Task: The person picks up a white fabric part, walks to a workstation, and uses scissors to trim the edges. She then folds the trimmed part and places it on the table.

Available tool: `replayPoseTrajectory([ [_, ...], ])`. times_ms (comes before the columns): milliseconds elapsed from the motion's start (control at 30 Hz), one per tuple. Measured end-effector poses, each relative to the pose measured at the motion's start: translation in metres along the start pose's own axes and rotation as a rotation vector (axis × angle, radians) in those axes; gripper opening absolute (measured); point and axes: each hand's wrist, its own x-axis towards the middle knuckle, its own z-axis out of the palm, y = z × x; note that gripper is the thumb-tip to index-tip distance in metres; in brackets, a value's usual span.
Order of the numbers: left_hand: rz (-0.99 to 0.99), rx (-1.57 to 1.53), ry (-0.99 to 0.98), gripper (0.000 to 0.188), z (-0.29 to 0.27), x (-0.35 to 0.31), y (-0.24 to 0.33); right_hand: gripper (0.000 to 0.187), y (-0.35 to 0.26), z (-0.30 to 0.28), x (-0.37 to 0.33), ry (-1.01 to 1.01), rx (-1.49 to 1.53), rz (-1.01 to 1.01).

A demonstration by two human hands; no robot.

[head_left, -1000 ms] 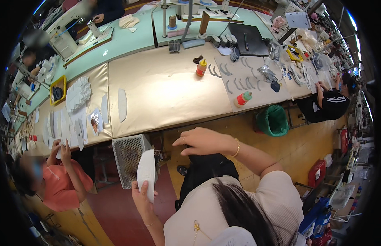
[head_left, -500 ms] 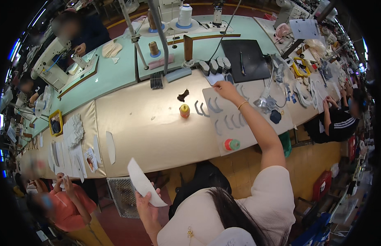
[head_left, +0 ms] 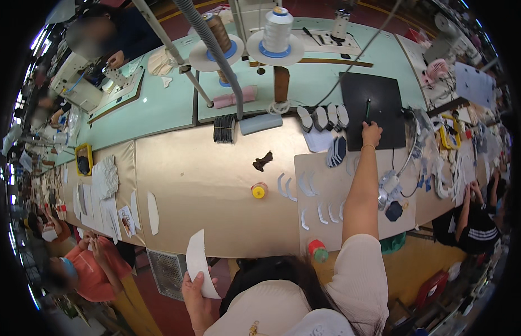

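In my left hand I grip a long, curved white panel, which tilts upward off the near edge of the table. My right arm reaches far forward. At its end, my right hand is over the black mat, fingers closed at the near end of a slim, dark pen-like tool. Beneath that forearm lies a beige board with several small curved grey-white strips. Stacked dark blue curved pieces sit close to the mat's left side.
A yellow-capped bottle and a dark scrap are mid-table. Near the board's front edge stands a red-and-green bottle. A lamp stands right of my arm. Thread cones rise at the back. Other people work left and right.
My right hand has moved forward and right, from above the board's far edge to the tool on the black mat. My left hand still holds the white panel, now more upright. The view has shifted.
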Motion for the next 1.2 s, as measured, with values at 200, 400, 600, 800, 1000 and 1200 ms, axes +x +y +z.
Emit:
replayPoseTrajectory([
  [200, 0.048, -0.084, 0.038, 0.034, 0.014, -0.001, 0.007, 0.035, 0.036, 0.062, 0.062, 0.157, -0.157, -0.354],
  [400, 0.223, -0.179, 0.011, 0.041, -0.007, -0.01, 0.019, 0.03, 0.035, 0.052, 0.074, 0.283, 0.292, -0.321],
  [600, 0.226, -0.201, -0.033, 0.039, -0.054, -0.055, 0.03, 0.029, -0.033, -0.003, 0.036, 0.236, 0.946, -0.251],
  [800, 0.324, -0.306, -0.09, 0.042, -0.11, -0.081, 0.018, 0.045, -0.149, -0.116, -0.122, -0.338, 0.935, -0.65],
  [1000, 0.406, -0.396, -0.12, 0.042, -0.168, -0.096, 0.005, 0.038, -0.196, -0.154, -0.377, -0.811, 0.973, -1.136],
  [1200, 0.515, -0.478, -0.058, 0.04, -0.226, -0.116, -0.012, 0.027, -0.134, -0.175, -0.609, -1.343, 0.589, -1.608],
])
